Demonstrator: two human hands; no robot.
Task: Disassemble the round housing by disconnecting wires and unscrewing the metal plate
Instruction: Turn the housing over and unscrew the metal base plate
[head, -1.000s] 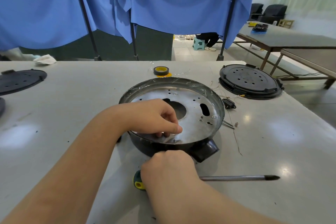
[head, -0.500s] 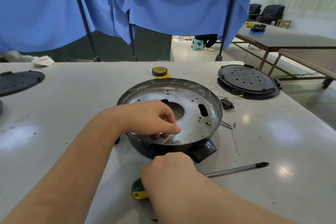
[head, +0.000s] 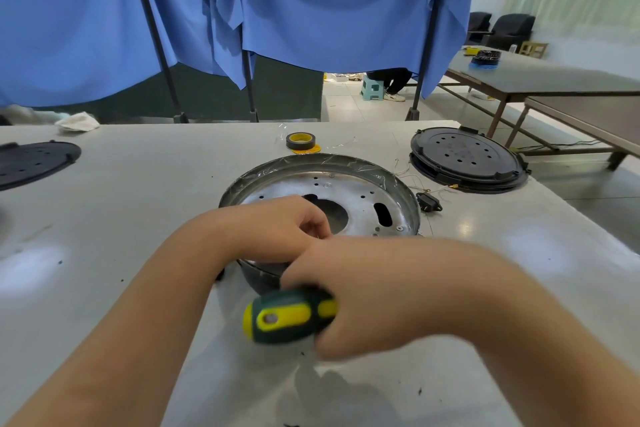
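We are gripping the screwdriver (head: 289,317) in our right hand (head: 349,291), fingers clenched around its green and yellow handle; the shaft is hidden behind the hand, so we cannot tell where the tip is pointing. The round housing (head: 320,204) is lying just beyond both hands on the grey table (head: 138,191). Our left hand (head: 277,229) is resting on the near part of the shiny metal plate (head: 349,191), fingers curled, maybe pinching a screw. The left hand is nearer to the plate.

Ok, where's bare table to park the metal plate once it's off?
Bare table between the round housing and the black disc on the left. Crowded right: loose wires, connector, black lid. Tape roll behind.
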